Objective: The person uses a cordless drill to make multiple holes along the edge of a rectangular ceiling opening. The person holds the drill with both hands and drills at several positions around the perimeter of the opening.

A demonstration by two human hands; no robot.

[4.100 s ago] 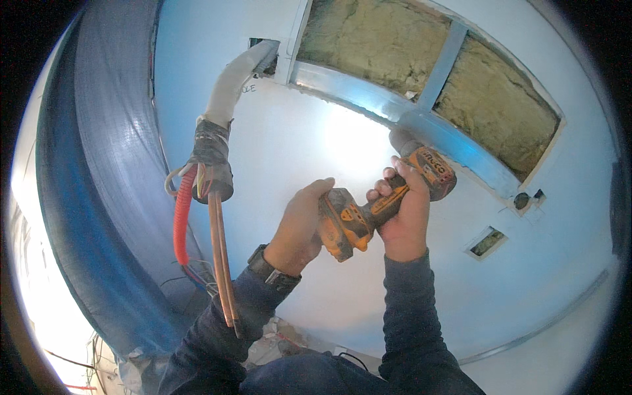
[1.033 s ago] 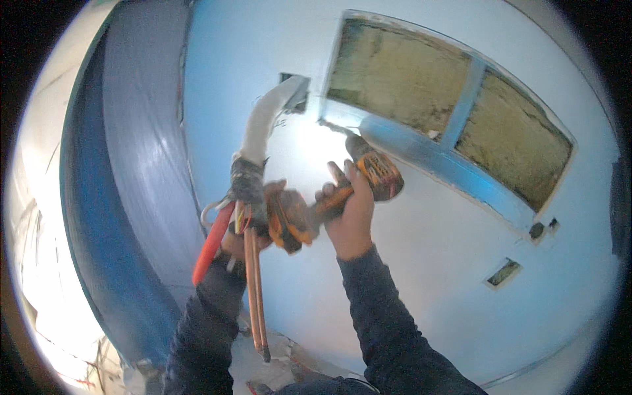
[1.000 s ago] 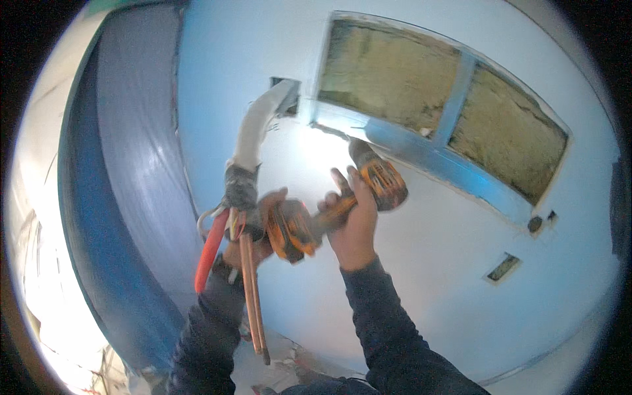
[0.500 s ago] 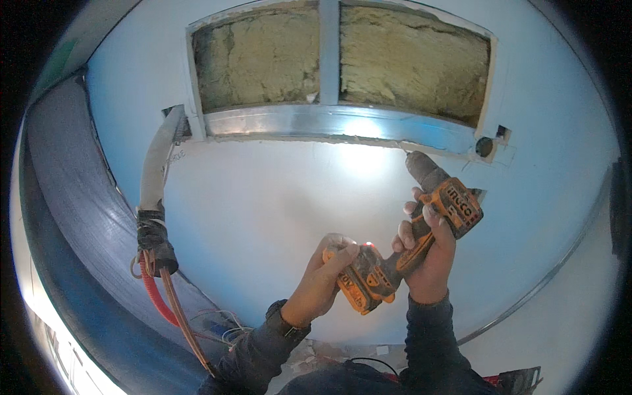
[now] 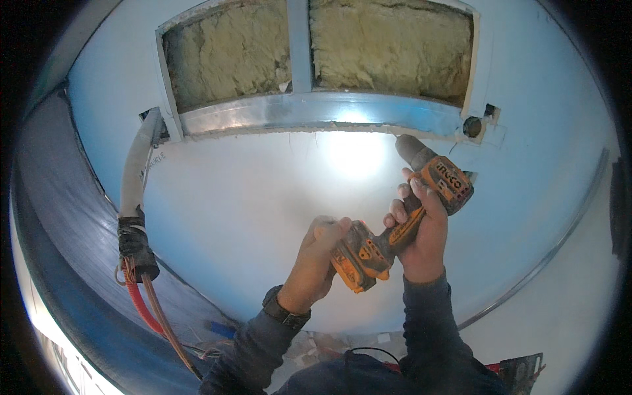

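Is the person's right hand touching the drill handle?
Touching: the head view shows the right hand wrapped around the drill handle, with no gap between them.

Above the metal channel [image 5: 263, 113] we count two insulation sections [image 5: 227, 56] and one stud [image 5: 300, 39]. Below the channel we count two hands [image 5: 424, 238] and one drill [image 5: 449, 184]; left of the channel, one pipe bundle [image 5: 137, 178].

The left forearm [image 5: 257, 352] slanted from the near left toward the right, ending in the left grip [image 5: 315, 266], its fingers partly hidden. The right forearm [image 5: 429, 319] stood almost upright, wrist nearly straight, with the right grip [image 5: 426, 240] closed, fingers curled toward the left.
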